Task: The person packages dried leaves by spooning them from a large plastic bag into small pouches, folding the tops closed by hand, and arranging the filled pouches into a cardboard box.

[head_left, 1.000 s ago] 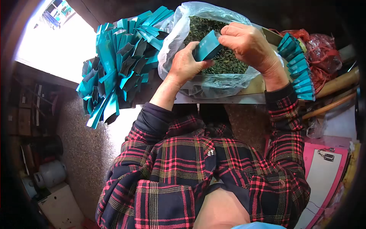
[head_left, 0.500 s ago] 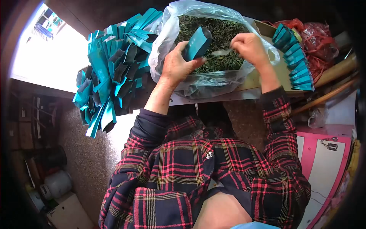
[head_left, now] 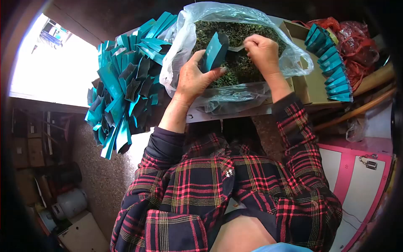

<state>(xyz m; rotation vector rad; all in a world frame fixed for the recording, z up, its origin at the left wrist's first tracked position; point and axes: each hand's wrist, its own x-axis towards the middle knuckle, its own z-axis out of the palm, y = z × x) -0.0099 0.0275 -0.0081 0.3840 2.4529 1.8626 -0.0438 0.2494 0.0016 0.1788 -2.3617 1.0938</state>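
My left hand (head_left: pixel 195 80) is wrapped round a teal foil pouch (head_left: pixel 214 52), which stands tilted with its opening facing up and right. Beneath both hands lies a heap of dark green dried leaves (head_left: pixel 247 69) in a clear plastic bag (head_left: pixel 178 46) with its mouth spread wide. My right hand (head_left: pixel 263 52) hovers over the leaves, right of the pouch, its fingers pinched together. A thin pale strip or scoop (head_left: pixel 236 48) shows from these fingertips towards the pouch.
Many teal pouches (head_left: pixel 113 80) are piled at the left. Another row of them (head_left: pixel 333 67) stands in a cardboard box (head_left: pixel 308 86) at the right, beside red plastic bags (head_left: pixel 357 52). A pink and white cabinet (head_left: pixel 357 168) stands at the lower right.
My right hand has drawn back from the pouch's mouth to above the leaves. My left hand, still round the pouch, has shifted slightly left. The view has also shifted.
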